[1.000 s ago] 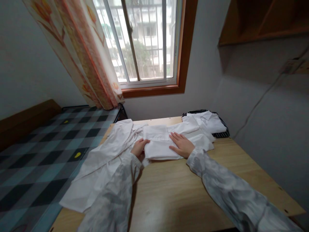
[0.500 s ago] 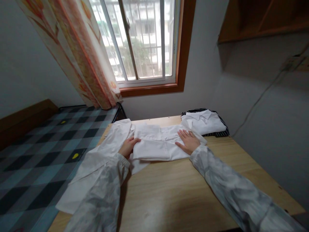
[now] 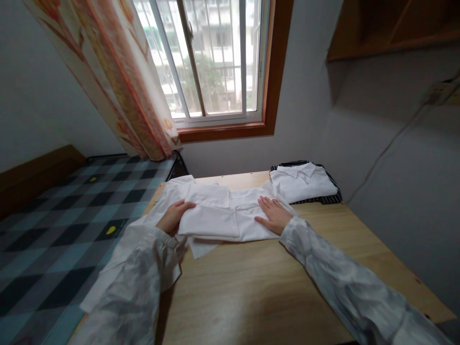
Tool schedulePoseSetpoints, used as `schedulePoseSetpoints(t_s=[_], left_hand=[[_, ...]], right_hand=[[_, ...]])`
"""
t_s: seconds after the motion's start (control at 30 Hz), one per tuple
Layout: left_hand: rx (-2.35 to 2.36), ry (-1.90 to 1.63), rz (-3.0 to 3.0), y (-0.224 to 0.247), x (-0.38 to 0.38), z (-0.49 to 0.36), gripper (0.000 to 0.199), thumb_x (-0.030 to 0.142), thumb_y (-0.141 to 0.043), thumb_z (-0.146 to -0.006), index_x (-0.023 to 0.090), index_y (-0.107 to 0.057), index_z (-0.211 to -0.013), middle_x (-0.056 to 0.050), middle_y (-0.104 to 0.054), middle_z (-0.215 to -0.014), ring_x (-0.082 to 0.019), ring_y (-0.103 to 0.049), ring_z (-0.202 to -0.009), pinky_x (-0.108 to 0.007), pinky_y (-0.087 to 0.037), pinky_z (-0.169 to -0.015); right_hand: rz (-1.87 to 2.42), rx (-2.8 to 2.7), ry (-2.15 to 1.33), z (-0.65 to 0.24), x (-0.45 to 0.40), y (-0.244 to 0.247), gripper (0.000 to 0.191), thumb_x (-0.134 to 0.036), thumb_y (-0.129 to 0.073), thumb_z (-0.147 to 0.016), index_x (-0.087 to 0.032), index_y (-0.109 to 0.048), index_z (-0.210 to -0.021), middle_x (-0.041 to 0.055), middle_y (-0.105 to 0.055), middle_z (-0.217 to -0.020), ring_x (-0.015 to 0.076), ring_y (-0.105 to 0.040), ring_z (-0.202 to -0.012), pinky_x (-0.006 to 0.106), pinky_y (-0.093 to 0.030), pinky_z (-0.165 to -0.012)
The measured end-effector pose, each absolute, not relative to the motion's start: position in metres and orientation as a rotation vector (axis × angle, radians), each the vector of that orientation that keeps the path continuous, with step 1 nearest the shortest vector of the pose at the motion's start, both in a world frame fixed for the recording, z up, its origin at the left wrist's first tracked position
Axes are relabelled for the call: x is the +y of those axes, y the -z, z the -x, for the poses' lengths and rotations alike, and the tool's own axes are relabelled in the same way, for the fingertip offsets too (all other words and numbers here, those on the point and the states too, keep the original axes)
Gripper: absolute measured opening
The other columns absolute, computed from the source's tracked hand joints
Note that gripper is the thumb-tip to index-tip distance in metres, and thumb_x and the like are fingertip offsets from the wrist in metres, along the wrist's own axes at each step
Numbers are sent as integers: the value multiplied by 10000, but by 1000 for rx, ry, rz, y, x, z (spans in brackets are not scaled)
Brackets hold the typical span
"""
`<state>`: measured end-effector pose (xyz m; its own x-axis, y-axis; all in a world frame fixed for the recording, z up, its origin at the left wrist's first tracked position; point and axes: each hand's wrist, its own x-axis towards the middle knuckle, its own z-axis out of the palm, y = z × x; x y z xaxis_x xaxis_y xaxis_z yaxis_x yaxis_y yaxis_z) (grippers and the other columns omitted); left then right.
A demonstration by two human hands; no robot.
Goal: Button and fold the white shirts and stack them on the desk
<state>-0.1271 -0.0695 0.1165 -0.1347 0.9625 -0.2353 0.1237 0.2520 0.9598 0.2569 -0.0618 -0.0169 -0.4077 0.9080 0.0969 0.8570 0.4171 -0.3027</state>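
Observation:
A partly folded white garment (image 3: 210,222) lies across the far part of the wooden table; its collar or front does not show. My left hand (image 3: 174,216) is closed on the left edge of the folded part, fingers on top of the cloth. Flat on the garment's right part rests my right hand (image 3: 275,215), its fingers stretched out. More white cloth (image 3: 108,282) spreads left and toward me, partly beneath my left forearm. Whether it belongs to the same garment I cannot tell.
At the far right corner a folded white shirt (image 3: 304,182) lies on dark striped cloth (image 3: 332,196). Left of the wooden table (image 3: 230,292) is a bed with a checked cover (image 3: 64,230). A window (image 3: 219,62) with a floral curtain (image 3: 132,81) is ahead; a shelf (image 3: 395,28) hangs upper right.
My left hand has moved left, drawing the folded edge of the white garment with it. My right hand has shifted slightly left and stays flat on the cloth.

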Motion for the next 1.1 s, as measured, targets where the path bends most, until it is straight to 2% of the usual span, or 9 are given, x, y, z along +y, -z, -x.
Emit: schedulePoseSetpoints(t_s=[0.17,0.3,0.5,0.63,0.73,0.8,0.87,0.97,1.1], left_hand=[[1508,-953,-1031,-132,-60,130,359,284,-868,-579,159,-743,-892,-41,-769,-751,-196,-693,-608,-255,-522,-528],[1450,-890,-1178,-149,-44,111,389,317,-874,-581,153,-777,-919,-43,-778,-780,-195,-699,-633,-239,-511,-534],[1305,-673,-1484,-175,-11,32,227,299,-870,-666,156,-733,-775,2,-660,-629,-157,-609,-559,-211,-452,-482],[1180,-537,-1573,-161,3,-39,267,284,-890,-722,167,-651,-707,-6,-642,-594,-187,-653,-595,-303,-572,-585],[987,-430,-1622,-131,-1,-80,236,296,-849,-818,174,-655,-762,-53,-738,-726,-185,-707,-667,-358,-611,-718],[758,-365,-1711,-109,-9,-93,209,319,-850,-839,172,-704,-816,-92,-796,-866,-197,-756,-780,-376,-616,-836],[613,-396,-1812,-89,-17,-89,210,371,-832,-870,178,-751,-875,-110,-819,-975,-226,-783,-928,-384,-607,-936],[759,-620,-2033,-67,-23,-60,238,392,-721,-965,197,-779,-1091,-116,-810,-1168,-258,-756,-1127,-411,-585,-1052],[1102,-899,-2314,-40,-20,-12,354,355,-627,-1022,186,-712,-1322,-176,-651,-1521,-310,-609,-1429,-505,-447,-1268]], right_hand=[[1194,-2240,-619,-274,-68,-2,744,-652,-468,-1080,-229,-467,-1692,136,-435,-1747,313,-429,-1612,551,-352,-1325],[1109,-2018,-731,-284,-80,-5,703,-674,-477,-1076,-252,-540,-1634,127,-569,-1652,319,-530,-1534,544,-408,-1294],[1128,-1745,-931,-283,-80,8,698,-716,-445,-1074,-257,-564,-1586,116,-601,-1617,281,-559,-1507,484,-403,-1300],[1121,-1571,-992,-283,-72,11,735,-697,-249,-1109,-259,-462,-1659,135,-548,-1671,286,-576,-1498,512,-478,-1235],[1170,-1384,-1018,-288,-68,14,764,-677,-164,-1107,-248,-391,-1697,161,-581,-1635,306,-668,-1384,528,-562,-1128],[1237,-1295,-1008,-293,-66,18,781,-713,-277,-1083,-231,-403,-1684,174,-670,-1523,306,-749,-1204,503,-614,-1027],[1318,-1277,-959,-297,-63,22,814,-725,-496,-1010,-217,-450,-1645,160,-756,-1346,288,-770,-1006,466,-644,-907],[1358,-1316,-886,-299,-61,26,833,-610,-747,-854,-190,-543,-1543,88,-778,-1055,238,-704,-795,399,-623,-759],[1222,-1332,-907,-293,-64,24,633,-450,-748,-806,-178,-629,-1364,-42,-596,-770,164,-550,-650,297,-498,-635]])
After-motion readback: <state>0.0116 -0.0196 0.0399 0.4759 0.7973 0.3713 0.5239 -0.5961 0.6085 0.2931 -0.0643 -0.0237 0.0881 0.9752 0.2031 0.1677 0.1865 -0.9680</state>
